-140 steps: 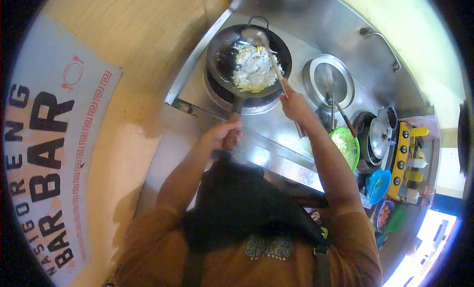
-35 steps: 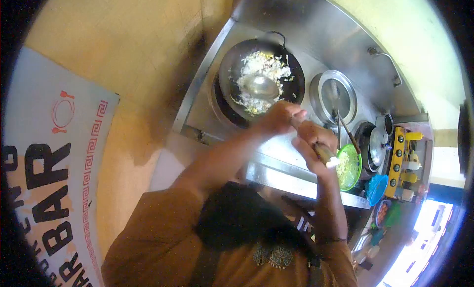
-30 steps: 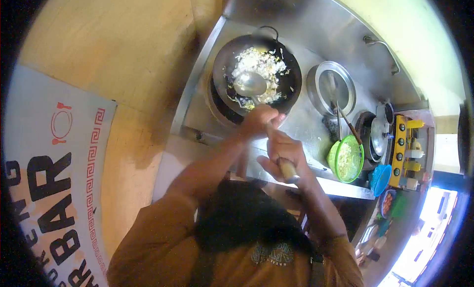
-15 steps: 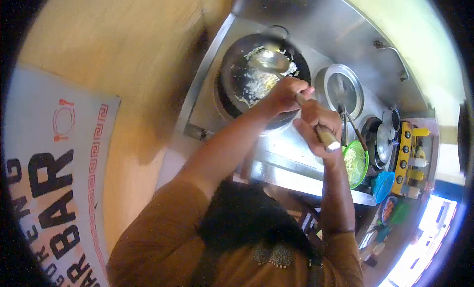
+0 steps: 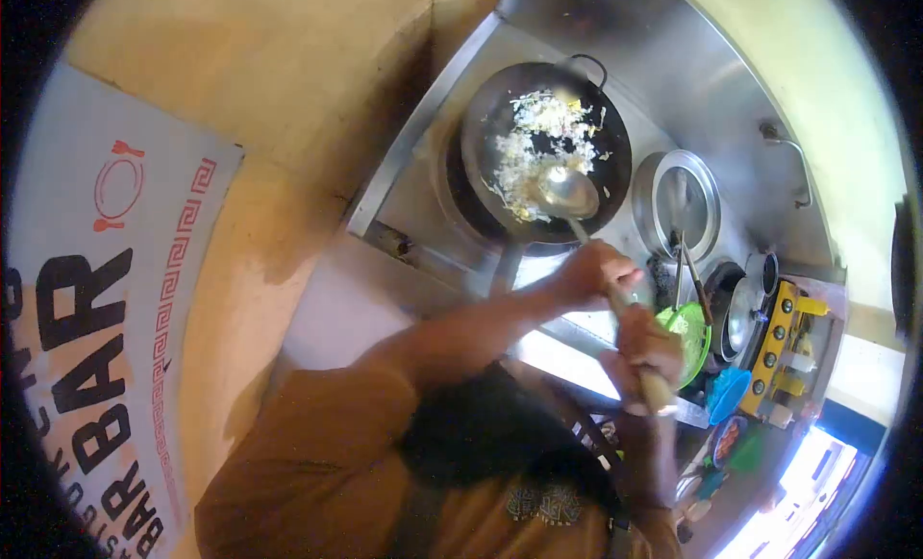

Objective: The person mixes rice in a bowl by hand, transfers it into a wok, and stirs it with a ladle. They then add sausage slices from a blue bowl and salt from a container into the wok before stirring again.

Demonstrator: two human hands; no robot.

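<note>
A black wok (image 5: 486,126) with fried rice (image 5: 543,141) spread in it sits on a burner of the steel counter (image 5: 423,189). Both my hands grip a long metal ladle (image 5: 567,192), whose bowl lies in the near right part of the wok, against the rice. My left hand (image 5: 591,271) holds the shaft about halfway along. My right hand (image 5: 646,352) holds the wooden end of the handle, lower and nearer my body. The wok's straight handle (image 5: 507,267) points toward me, untouched.
Right of the wok stands a round steel pot (image 5: 687,198) with utensils in it. A green bowl (image 5: 690,336) of shredded greens, a blue bowl (image 5: 731,391), dark pots and a yellow stove (image 5: 781,343) lie further right. A printed banner (image 5: 87,299) is at left.
The ladle bowl has come back from the far side of the wok to its near right side. Both hands have pulled toward my body. Earlier my left hand held the wok handle.
</note>
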